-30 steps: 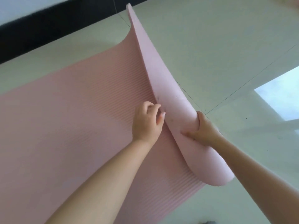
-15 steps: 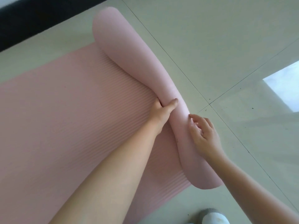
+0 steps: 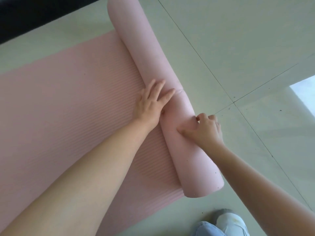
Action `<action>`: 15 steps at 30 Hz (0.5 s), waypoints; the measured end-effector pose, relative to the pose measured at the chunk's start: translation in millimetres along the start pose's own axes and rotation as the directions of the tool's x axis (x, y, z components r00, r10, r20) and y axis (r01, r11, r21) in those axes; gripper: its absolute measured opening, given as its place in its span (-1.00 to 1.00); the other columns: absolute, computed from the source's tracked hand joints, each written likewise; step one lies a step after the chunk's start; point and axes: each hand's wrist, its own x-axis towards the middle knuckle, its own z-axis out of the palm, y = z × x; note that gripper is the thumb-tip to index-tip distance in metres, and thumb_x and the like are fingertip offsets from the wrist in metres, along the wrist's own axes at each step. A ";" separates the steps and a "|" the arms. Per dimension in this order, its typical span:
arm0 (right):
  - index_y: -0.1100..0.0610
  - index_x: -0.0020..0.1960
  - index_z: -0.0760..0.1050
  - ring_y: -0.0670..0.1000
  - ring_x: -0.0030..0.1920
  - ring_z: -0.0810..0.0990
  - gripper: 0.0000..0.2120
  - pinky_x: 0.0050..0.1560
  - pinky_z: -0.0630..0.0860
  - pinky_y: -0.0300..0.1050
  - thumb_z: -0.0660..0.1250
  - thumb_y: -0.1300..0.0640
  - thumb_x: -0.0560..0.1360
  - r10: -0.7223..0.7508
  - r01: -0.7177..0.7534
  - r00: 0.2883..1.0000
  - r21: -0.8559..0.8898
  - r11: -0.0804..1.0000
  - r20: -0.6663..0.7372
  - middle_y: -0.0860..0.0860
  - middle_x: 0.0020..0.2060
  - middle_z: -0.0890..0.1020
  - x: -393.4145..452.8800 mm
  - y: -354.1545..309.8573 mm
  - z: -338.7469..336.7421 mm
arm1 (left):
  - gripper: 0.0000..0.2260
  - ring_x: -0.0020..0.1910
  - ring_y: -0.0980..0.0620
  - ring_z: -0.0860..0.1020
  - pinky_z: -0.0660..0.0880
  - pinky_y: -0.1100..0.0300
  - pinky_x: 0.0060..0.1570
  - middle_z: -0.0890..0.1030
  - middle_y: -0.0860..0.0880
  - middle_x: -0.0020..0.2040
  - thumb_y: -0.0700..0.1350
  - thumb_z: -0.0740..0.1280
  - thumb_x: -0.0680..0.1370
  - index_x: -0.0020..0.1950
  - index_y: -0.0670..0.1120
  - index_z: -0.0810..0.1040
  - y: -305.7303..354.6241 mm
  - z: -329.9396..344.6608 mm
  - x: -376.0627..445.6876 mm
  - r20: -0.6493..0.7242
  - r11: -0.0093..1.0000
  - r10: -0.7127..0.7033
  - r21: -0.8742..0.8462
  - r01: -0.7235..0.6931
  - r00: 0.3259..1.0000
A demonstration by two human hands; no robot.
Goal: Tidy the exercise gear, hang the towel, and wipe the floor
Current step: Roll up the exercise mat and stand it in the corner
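Two bare hands on pink yoga mat (image 3: 59,108), partly rolled on pale tiled floor (image 3: 238,40). Rolled part (image 3: 150,65) lies along mat's right edge, resting on ribbed flat stretch. Left hand (image 3: 151,103) flat, fingers spread, pressing roll's left side at seam with flat stretch, gripping nothing. Right hand (image 3: 204,130) half curled on roll's right side, fingertips digging into foam, thumb laid across top. White shoe (image 3: 231,222) on floor near roll's close end.
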 end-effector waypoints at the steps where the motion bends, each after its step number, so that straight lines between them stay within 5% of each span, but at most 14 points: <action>1: 0.17 0.25 0.33 0.14 0.27 0.36 -0.43 0.18 0.33 -0.08 0.38 -0.12 0.39 -0.012 0.013 1.000 0.035 0.999 -0.018 0.10 0.22 0.37 -7.0 -3.7 4.7 | -0.40 0.54 -0.05 -0.08 0.14 0.02 0.42 -0.05 0.02 0.56 -0.27 0.19 0.57 0.51 0.14 0.07 -8.0 -3.2 -0.4 0.036 0.997 0.052 0.049 -0.053 0.998; 5: 0.13 0.23 0.33 0.11 0.30 0.32 -0.47 0.25 0.29 -0.06 0.37 -0.12 0.40 -0.190 0.188 0.981 -0.044 0.981 -0.032 0.06 0.24 0.38 -31.9 -13.1 27.2 | -0.46 0.54 -0.02 -0.02 0.14 0.04 0.43 0.04 0.00 0.56 -0.37 0.15 0.50 0.48 -0.12 0.23 -34.2 -9.7 -22.1 0.060 0.996 0.075 0.049 -0.078 0.995; 9: 0.18 0.12 0.50 0.14 0.29 0.37 -0.68 0.26 0.24 -0.07 0.28 -0.02 0.49 -0.399 0.395 0.913 -0.065 0.917 -0.087 0.13 0.26 0.40 -50.9 -17.7 45.8 | -0.54 0.25 -0.28 0.49 0.50 -0.12 0.14 0.53 -0.27 0.27 -0.50 0.31 0.22 0.11 -0.33 0.55 -56.3 -7.7 -51.2 -0.001 0.998 0.039 -0.047 -0.039 0.999; 12: 0.26 0.06 0.51 0.13 0.04 0.54 -0.83 -0.15 0.27 -0.26 0.24 0.22 0.51 -0.283 0.323 0.942 0.256 0.911 -0.179 0.08 -0.04 0.55 -44.7 -23.8 30.7 | -0.49 0.22 -0.21 0.48 0.41 0.02 0.11 0.50 -0.19 0.29 -0.41 0.22 0.39 0.35 -0.22 0.38 -59.6 -20.1 -58.3 0.056 0.993 -0.078 -0.088 0.083 0.995; 15: 0.19 0.27 0.40 0.00 -0.12 0.47 -0.65 -0.18 0.30 -0.25 0.29 0.20 0.50 -0.190 0.206 0.978 0.319 0.925 -0.080 0.01 -0.02 0.51 -28.7 -32.0 20.8 | -0.38 0.19 -0.17 0.47 0.39 0.04 0.08 0.47 -0.10 0.30 -0.34 0.16 0.48 0.51 0.00 0.13 -61.2 -28.2 -60.7 0.082 0.992 -0.121 -0.018 0.123 0.989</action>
